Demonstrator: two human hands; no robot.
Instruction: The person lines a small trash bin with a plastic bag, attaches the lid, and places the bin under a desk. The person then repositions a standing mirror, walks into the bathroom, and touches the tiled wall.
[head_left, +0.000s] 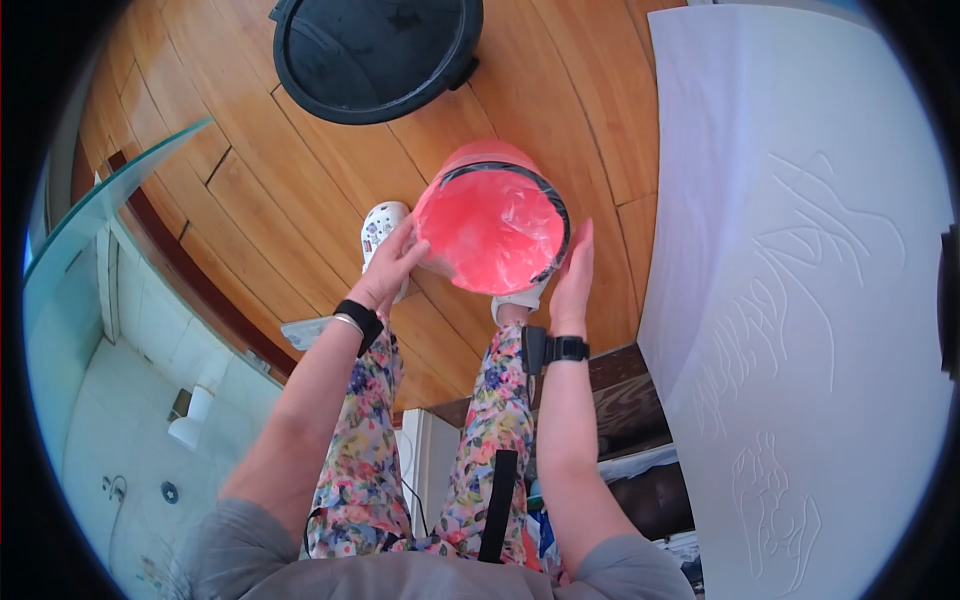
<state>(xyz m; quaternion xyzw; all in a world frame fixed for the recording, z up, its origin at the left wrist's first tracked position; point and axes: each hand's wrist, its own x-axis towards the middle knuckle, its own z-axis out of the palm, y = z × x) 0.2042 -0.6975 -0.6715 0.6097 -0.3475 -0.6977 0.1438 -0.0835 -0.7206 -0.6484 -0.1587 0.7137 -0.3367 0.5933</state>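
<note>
A pink trash bin (490, 150) is in front of me, its mouth facing me, with a clear plastic liner (510, 225) inside and a black ring (562, 205) along part of the rim. My left hand (393, 265) grips the left side of the rim, fingers on the edge and the liner. On the other side, my right hand (574, 280) presses against the bin with its fingers nearly straight. The bin is held between both hands. Whether its base touches the floor is hidden.
A large black round lidded container (375, 50) stands on the wooden floor (590, 110) ahead. To the right is a white panel (800, 300) with raised line patterns. A glass pane (120, 190) and a tiled bathroom area (140, 400) lie to the left. My white clogs (380, 225) are close to the bin.
</note>
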